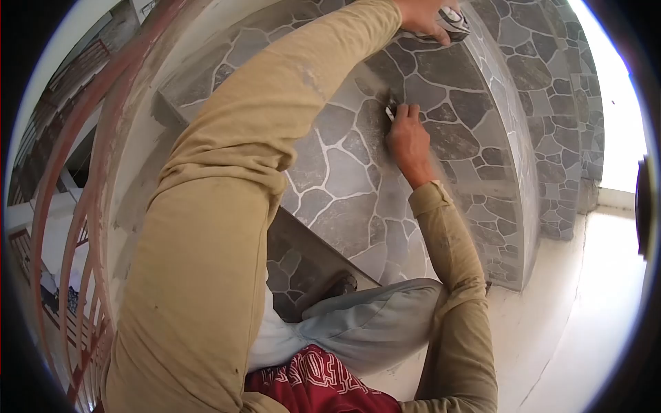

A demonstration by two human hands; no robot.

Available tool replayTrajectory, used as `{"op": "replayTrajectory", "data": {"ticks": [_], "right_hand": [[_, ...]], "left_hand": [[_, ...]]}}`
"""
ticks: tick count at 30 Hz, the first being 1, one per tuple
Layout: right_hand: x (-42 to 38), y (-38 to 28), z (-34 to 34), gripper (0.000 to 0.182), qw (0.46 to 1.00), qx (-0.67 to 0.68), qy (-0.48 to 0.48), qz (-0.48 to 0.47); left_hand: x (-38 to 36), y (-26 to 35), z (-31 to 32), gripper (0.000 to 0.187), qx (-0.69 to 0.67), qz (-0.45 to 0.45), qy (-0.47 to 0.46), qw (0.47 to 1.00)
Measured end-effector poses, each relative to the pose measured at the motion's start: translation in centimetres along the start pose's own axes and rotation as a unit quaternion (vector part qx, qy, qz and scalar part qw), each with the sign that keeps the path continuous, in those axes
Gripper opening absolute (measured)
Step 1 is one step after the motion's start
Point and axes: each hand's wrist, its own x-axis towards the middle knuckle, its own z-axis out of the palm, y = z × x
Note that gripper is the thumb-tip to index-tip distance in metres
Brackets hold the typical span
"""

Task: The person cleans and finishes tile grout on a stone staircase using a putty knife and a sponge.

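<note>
My left hand (425,19) reaches to the top of the view, its fingers around a crumpled grey-and-white thing (454,26) whose kind I cannot make out. Part of this hand is cut off by the frame edge. Nearer to me, my right hand (410,138) is closed on a small tool (391,110) with a pale part and a dark tip. The tip is close to the stone-clad step (344,172), which has grey irregular stones and whitish joints. Around the tool the surface looks darker.
A reddish curved metal railing (86,186) runs along the left. On the right stands a low stone-faced wall (513,158), with pale floor (551,323) beside it. My bent leg (375,316) and a dark shoe (341,283) are below, at the step's edge.
</note>
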Motion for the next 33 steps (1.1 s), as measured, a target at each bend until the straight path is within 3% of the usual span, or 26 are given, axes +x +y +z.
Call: {"op": "replayTrajectory", "data": {"ticks": [3, 10, 23, 27, 30, 33], "right_hand": [[0.2, -0.4, -1.8, 0.015, 0.999, -0.008, 0.004, 0.035], [0.5, -0.3, -1.0, 0.015, 1.0, -0.005, 0.018, -0.009], [0.5, -0.1, -1.6, 0.014, 0.999, 0.007, 0.02, 0.028], [1.2, 0.1, -0.8, 0.015, 0.999, -0.011, 0.025, -0.036], [2.1, -0.8, -1.9, 0.016, 0.999, 0.015, 0.029, 0.013], [2.3, 0.2, -0.5, 0.019, 0.998, 0.014, 0.047, -0.049]], "left_hand": [[0.5, 0.3, 0.1, 0.082, 0.009, -0.008, -0.01, 1.0], [0.4, 0.4, 0.1, 0.08, 0.006, 0.003, -0.002, 1.0], [0.3, -0.3, 0.6, 0.081, 0.019, -0.002, 0.012, 1.0], [0.6, -0.1, 0.8, 0.081, 0.017, 0.001, 0.014, 1.0], [0.3, -1.2, 0.5, 0.082, 0.013, 0.001, 0.023, 1.0], [0.4, 0.1, 0.5, 0.08, 0.003, 0.006, 0.014, 1.0]]}}
